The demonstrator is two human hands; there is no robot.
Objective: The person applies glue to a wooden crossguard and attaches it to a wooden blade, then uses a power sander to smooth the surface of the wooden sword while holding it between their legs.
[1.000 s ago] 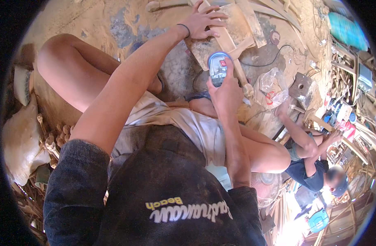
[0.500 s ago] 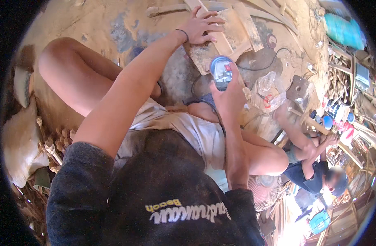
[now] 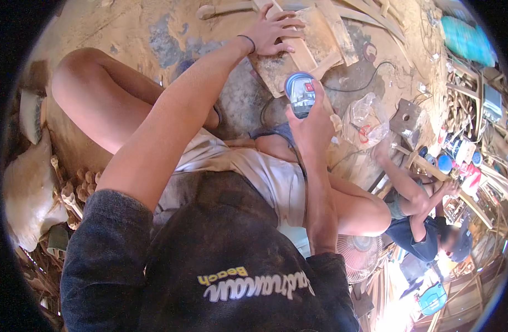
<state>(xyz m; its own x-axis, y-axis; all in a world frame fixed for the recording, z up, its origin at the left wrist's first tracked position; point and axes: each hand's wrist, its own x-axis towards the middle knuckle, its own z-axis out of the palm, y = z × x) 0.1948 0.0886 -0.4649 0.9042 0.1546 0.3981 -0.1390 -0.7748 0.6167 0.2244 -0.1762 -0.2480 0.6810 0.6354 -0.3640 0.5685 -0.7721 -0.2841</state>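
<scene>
My left hand (image 3: 273, 34), with a dark band at the wrist, lies over a pale wooden strip (image 3: 303, 58) with its fingers spread. The strip rests on a wider wooden board (image 3: 267, 72) on the ground. In my right hand (image 3: 312, 124) is a handheld power tool (image 3: 302, 100) with a round blue rim and a silver and dark body. My fingers wrap its body, and its blue end is at the near end of the strip. Whether the two touch cannot be seen.
A black cord (image 3: 364, 87) curves over the dusty ground. Beside it lie a clear plastic bag (image 3: 367, 119) and a flat piece with a hole (image 3: 406, 117). At right another person (image 3: 417, 232) handles a long wooden piece, near a fan (image 3: 360, 257). Turned wooden pieces (image 3: 71, 199) pile up at left.
The strip and the power tool sit almost where they were, with the tool tilted slightly differently. My left hand stays spread on the wood.
</scene>
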